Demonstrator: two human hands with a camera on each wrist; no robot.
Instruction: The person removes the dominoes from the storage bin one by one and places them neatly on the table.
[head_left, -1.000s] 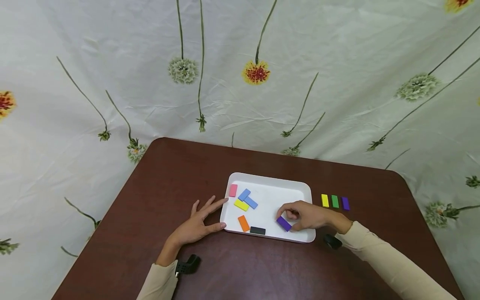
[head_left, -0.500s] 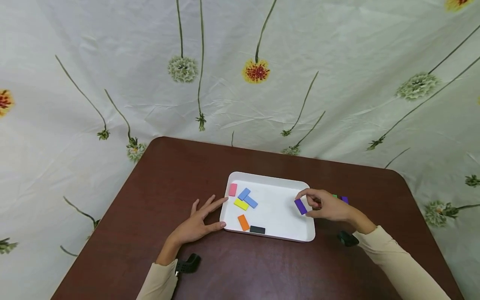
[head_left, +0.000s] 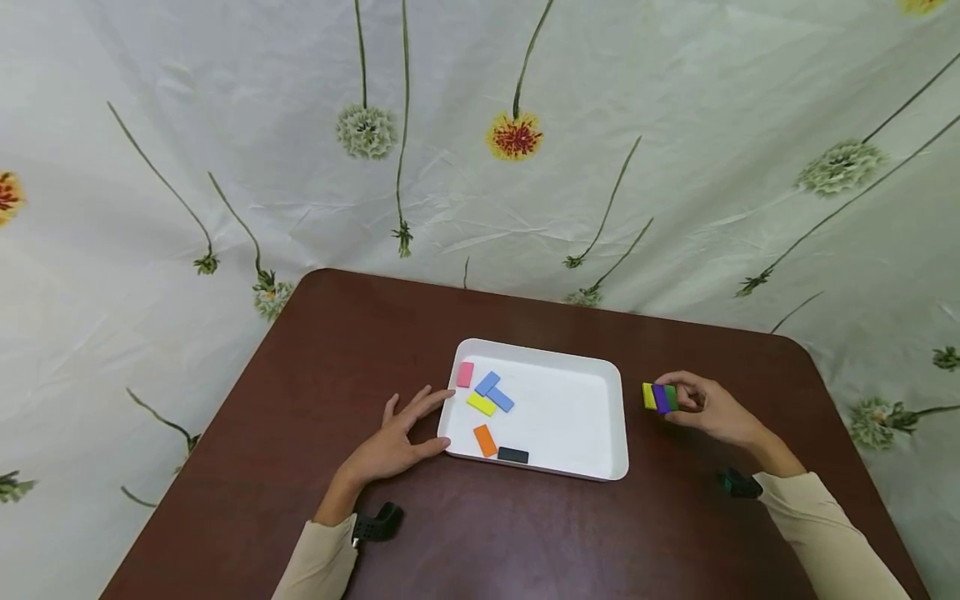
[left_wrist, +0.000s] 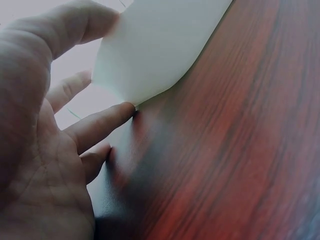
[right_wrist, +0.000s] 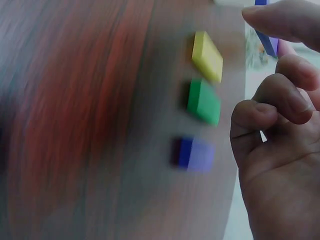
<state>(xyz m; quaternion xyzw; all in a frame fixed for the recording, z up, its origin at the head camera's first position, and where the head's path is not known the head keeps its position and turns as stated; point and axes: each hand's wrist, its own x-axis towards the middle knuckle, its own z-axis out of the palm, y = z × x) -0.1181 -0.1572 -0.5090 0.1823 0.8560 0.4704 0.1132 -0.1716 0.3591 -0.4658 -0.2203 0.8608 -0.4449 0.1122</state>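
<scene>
Head: right fingers [head_left: 679, 378] pinch purple block [head_left: 661, 398] clear of tray rim [head_left: 618, 417].

Head view evenly lit, faint sheen on table [head_left: 517, 533], R-wrist view blurry, L-wrist view overexp top L

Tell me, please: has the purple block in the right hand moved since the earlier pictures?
Yes: in the head view, the purple block held by the right hand has moved right, from over the white tray to past its right edge.

Brown table [head_left: 525, 533], white tray [head_left: 562, 417], yellow block [right_wrist: 207, 57], green block [right_wrist: 204, 102], purple block [right_wrist: 196, 154]
</scene>
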